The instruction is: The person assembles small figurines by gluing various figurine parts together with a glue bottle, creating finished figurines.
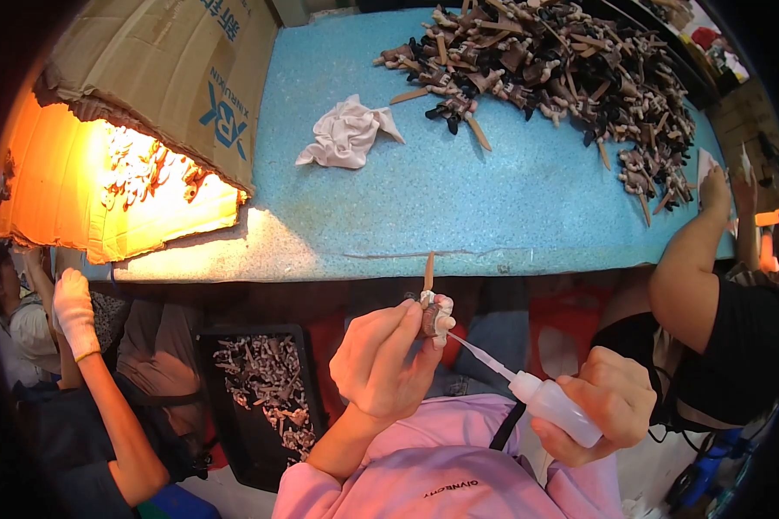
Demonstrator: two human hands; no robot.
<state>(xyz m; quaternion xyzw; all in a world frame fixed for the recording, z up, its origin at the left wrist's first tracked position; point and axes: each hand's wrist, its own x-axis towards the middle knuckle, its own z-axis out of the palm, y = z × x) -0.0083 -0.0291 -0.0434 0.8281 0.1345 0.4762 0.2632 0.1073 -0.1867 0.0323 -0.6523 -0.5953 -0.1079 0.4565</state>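
Between the fingertips of my left hand (381, 359) is a small figurine (440, 317) with pale and brown parts, a flat wooden stick (429, 270) jutting up from it. My right hand (610, 400) is wrapped round a white squeeze bottle (556, 406). The bottle's long thin nozzle (485, 356) slants up to the left, its tip at or very close to the figurine; whether it touches I cannot tell. Both hands are in front of the table's near edge, over my lap.
On the blue table (320, 221) lie a crumpled white cloth (350, 132) and a heap of similar figurines (571, 69) with sticks. A cut cardboard box (164, 69), brightly lit inside, stands left. A black tray (307, 381) of small parts is below. Co-workers' arms (117, 415) flank me.
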